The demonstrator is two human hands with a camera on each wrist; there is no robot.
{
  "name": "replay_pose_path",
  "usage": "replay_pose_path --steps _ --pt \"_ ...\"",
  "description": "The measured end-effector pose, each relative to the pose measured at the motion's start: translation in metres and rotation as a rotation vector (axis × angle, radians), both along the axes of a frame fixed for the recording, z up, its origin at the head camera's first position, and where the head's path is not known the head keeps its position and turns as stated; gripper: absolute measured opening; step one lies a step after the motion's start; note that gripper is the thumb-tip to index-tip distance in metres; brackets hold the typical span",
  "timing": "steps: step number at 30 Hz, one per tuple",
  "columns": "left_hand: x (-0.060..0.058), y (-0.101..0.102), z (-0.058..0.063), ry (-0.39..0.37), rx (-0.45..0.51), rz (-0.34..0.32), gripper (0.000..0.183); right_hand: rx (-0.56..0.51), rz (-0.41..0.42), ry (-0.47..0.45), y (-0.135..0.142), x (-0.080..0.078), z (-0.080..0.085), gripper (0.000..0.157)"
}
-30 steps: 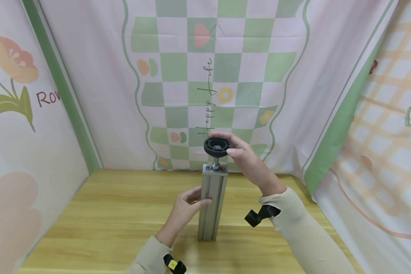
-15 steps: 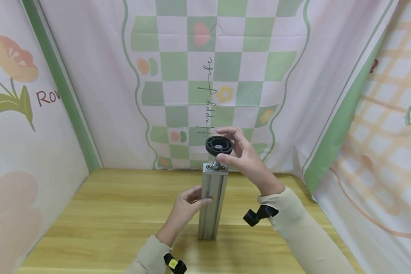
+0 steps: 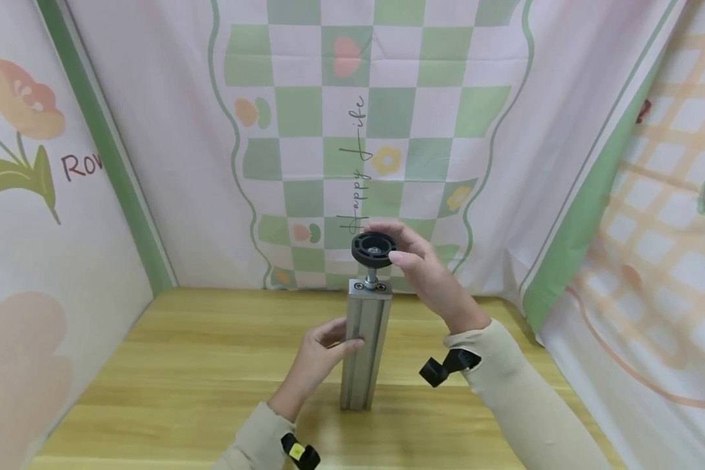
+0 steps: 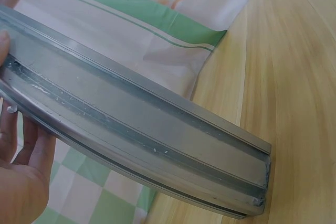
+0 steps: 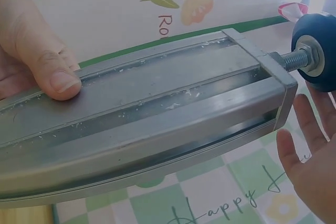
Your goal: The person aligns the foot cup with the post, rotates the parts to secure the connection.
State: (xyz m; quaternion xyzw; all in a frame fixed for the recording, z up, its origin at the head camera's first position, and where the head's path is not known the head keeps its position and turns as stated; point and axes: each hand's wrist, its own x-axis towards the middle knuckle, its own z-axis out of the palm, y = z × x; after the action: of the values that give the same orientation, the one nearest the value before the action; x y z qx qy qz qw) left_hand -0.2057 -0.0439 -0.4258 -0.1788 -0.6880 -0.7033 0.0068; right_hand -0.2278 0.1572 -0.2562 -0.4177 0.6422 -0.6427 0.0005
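Note:
An aluminium profile (image 3: 361, 352) stands upright on the wooden table, with lengthwise grooves and an end plate (image 5: 270, 69) bolted on its top. A threaded stud (image 5: 295, 60) with a nut rises from the plate and carries a round black levelling foot (image 3: 361, 250). My left hand (image 3: 319, 356) holds the profile around its middle, thumb on the near face, fingers behind. At the top, my right hand (image 3: 431, 281) pinches the foot's rim, thumb at its right edge and fingers around the far side. White flecks lie in the profile's grooves in both wrist views.
The wooden table (image 3: 211, 365) reaches back to a hanging cloth (image 3: 305, 111) with green and white checks. Printed cloths also close off the left and right sides. A black wrist mount (image 3: 449, 367) sits on the right sleeve, another (image 3: 301, 452) on the left.
Half a second ago my right thumb lay across the front below the foot's rim; now it is back at the right edge, fingers around behind. The left hand and profile stay put.

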Motion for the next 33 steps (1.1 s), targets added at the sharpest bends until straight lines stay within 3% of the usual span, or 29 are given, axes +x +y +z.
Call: replay_pose_path --steps 4,9,11,14,18,21,30,33 --pt "0.0002 0.0001 0.0004 0.007 0.005 -0.003 0.044 0.017 -0.061 -0.026 0.001 0.0026 0.0004 0.042" --pt "-0.0005 0.0002 0.0002 0.011 0.005 -0.002 0.044 0.025 -0.103 -0.019 -0.0001 0.0041 0.0005 0.057" --pt "-0.0007 0.0 0.0 0.011 0.0 -0.002 0.044 0.041 -0.102 0.007 -0.0004 0.0044 0.0004 0.054" --pt "-0.0004 -0.0004 -0.0002 0.012 -0.01 -0.001 0.045 0.04 -0.037 0.03 -0.0011 0.0031 0.0003 0.048" --pt "0.0001 -0.0008 -0.0001 0.013 -0.015 0.001 0.045 0.01 0.092 0.041 -0.0009 -0.0011 -0.0003 0.052" --pt "0.0006 -0.0007 0.0001 0.015 -0.018 0.001 0.045 -0.004 0.122 0.032 0.0006 -0.0031 -0.0012 0.052" --pt "0.0002 -0.0001 0.0012 0.004 -0.007 0.0 0.045 0.009 -0.033 -0.01 0.0011 0.0006 -0.0013 0.036" --pt "0.0008 -0.0001 0.0015 0.01 -0.006 -0.003 0.045 0.007 -0.081 0.007 0.0003 0.0028 -0.0011 0.041"
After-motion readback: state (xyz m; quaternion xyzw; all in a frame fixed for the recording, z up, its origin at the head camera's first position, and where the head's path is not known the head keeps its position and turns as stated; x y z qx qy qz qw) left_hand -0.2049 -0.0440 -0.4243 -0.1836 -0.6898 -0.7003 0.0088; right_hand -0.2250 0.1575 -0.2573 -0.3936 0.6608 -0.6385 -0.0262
